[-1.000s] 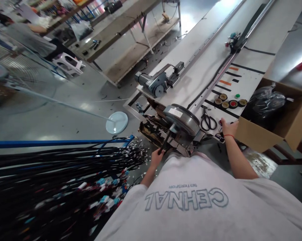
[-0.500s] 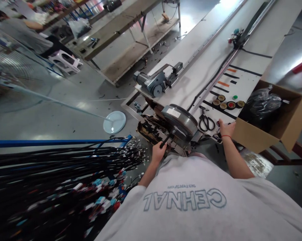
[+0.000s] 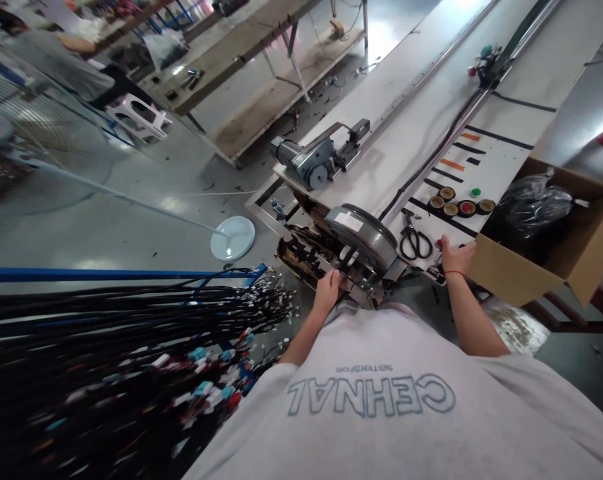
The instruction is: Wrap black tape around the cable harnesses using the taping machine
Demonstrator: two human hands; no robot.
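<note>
My left hand (image 3: 327, 291) is closed, fingers pinched together, just left of the front of a round taping-type machine with a dark disc-shaped housing (image 3: 369, 237). What it pinches, if anything, is hidden. My right hand (image 3: 455, 257) lies over the table's front edge, fingers spread, with a fingertip beside a small red button (image 3: 439, 244). Black-handled scissors (image 3: 415, 244) lie between the machine and that hand. Behind them are several rolls of tape (image 3: 450, 209) and a green button (image 3: 476, 192).
An open cardboard box (image 3: 506, 267) with plastic-wrapped contents stands at the right. Bundles of black cables with connectors (image 3: 201, 353) hang at the lower left. Along the long white table (image 3: 411, 133) runs a rail with a motor unit (image 3: 306, 163). A person (image 3: 66, 70) sits far left.
The black rod-like piece that my left hand gripped at the machine's front is no longer seen there. That hand has shifted slightly right and up; my right hand stays near the red button.
</note>
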